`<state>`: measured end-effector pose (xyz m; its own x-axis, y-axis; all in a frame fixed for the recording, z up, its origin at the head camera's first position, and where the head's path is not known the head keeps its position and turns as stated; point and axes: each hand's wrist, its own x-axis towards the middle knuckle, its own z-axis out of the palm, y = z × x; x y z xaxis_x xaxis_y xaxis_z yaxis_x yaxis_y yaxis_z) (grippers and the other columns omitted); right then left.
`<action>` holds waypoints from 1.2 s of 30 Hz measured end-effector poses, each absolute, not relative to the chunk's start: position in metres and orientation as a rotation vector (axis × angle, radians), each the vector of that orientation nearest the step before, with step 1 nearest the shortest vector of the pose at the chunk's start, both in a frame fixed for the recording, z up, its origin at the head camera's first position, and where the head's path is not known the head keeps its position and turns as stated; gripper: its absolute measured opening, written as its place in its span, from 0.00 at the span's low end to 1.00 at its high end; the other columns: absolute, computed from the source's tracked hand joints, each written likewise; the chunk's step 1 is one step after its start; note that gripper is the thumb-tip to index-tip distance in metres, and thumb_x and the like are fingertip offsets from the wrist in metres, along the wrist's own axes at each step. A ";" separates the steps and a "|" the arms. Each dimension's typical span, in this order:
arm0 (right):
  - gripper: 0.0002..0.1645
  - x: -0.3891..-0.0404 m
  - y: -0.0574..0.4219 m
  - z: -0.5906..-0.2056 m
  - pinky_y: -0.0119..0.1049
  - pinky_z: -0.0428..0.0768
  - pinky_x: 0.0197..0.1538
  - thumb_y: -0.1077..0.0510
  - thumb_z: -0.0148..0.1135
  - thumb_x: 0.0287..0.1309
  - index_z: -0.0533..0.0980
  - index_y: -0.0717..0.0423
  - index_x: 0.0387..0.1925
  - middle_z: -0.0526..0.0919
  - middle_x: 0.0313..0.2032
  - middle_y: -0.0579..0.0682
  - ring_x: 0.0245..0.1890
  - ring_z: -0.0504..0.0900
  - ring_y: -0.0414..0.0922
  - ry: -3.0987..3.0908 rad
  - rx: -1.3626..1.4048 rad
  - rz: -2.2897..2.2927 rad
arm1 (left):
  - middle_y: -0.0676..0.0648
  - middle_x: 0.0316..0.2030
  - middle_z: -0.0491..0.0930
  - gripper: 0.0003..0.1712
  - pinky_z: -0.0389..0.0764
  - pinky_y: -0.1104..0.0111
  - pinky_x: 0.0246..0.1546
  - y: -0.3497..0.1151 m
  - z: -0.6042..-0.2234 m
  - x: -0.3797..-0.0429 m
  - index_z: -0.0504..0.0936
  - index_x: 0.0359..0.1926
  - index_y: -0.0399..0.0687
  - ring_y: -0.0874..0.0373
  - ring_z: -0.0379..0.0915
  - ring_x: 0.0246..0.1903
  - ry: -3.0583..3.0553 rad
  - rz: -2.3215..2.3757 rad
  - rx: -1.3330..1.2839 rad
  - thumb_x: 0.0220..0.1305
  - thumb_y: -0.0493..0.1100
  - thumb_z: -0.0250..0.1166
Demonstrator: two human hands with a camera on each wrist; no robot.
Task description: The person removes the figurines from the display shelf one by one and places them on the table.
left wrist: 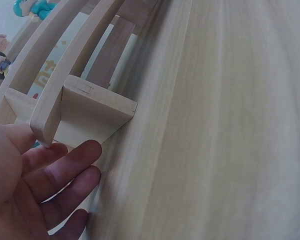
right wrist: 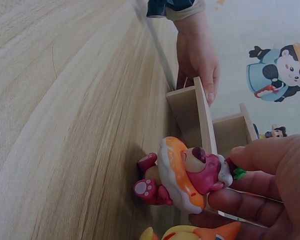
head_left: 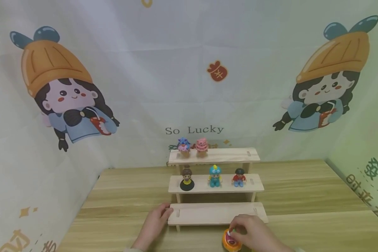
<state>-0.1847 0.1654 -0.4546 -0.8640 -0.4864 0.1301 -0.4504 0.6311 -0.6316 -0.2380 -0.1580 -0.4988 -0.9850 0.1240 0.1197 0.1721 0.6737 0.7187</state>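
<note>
A three-step wooden display shelf stands on the table. At the left end of its lowest step, my left hand grips the board, thumb above and fingers below. My right hand pinches a pink bear figurine by the top of its head, where a green leaf shows. The bear wears an orange-and-white ring round its body and is in front of the lowest step, near its right half. Part of a yellow-and-orange toy shows below the bear in the right wrist view.
On the top step stand a blue figurine and a pink figurine. The middle step bears a brown-haired figurine, a teal figurine and a red-jacketed figurine. Behind the wooden table hangs a printed cloth.
</note>
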 end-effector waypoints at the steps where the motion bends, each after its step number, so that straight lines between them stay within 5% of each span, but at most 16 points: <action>1: 0.04 -0.185 0.165 -0.454 0.29 0.76 0.36 0.52 0.68 0.53 0.80 0.45 0.31 0.80 0.31 0.34 0.32 0.73 0.29 2.797 -0.800 -1.045 | 0.37 0.45 0.83 0.22 0.79 0.49 0.49 -0.158 -0.499 -0.238 0.78 0.52 0.34 0.42 0.79 0.47 -2.817 -1.219 -0.250 0.69 0.48 0.56; 36: 0.08 -0.185 0.171 -0.451 0.31 0.78 0.36 0.48 0.63 0.59 0.81 0.46 0.31 0.83 0.30 0.35 0.32 0.76 0.30 2.779 -0.714 -1.013 | 0.38 0.43 0.84 0.21 0.79 0.50 0.48 -0.158 -0.498 -0.235 0.79 0.50 0.35 0.42 0.80 0.46 -2.774 -1.227 -0.274 0.69 0.48 0.57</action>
